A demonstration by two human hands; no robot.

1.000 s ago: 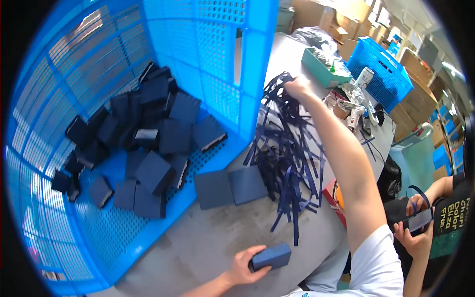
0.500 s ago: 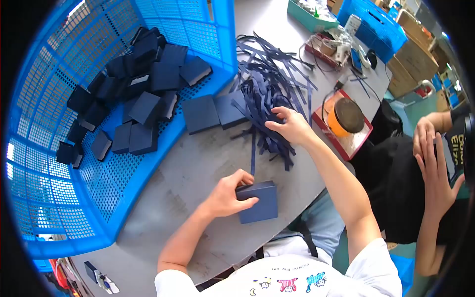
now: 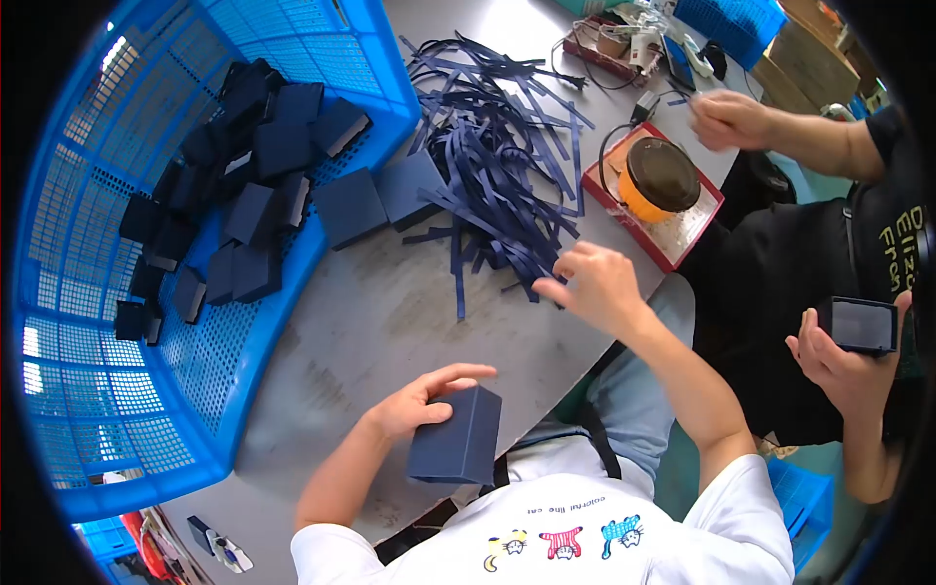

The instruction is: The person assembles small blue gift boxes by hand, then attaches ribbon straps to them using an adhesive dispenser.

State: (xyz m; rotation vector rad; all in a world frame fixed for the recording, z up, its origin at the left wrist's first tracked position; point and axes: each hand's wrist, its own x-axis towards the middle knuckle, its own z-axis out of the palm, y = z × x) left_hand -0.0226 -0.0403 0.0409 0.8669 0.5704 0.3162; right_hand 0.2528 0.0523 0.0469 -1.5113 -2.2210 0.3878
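Beyond the left hand (image 3: 409, 405), and off to its left, I can see a big blue crate (image 3: 255, 361) holding dark boxes (image 3: 255, 214). A tangled heap of navy strips (image 3: 487, 175) lies forward and slightly left of the right hand (image 3: 600, 291), its long axis running away from that hand, clearly the nearer of the two. One navy box (image 3: 453, 444) sits in the left hand's grip, fingers over its far edge, thumb on its near face. The right hand hangs with fingers parted and slightly bent, nothing visible in it.
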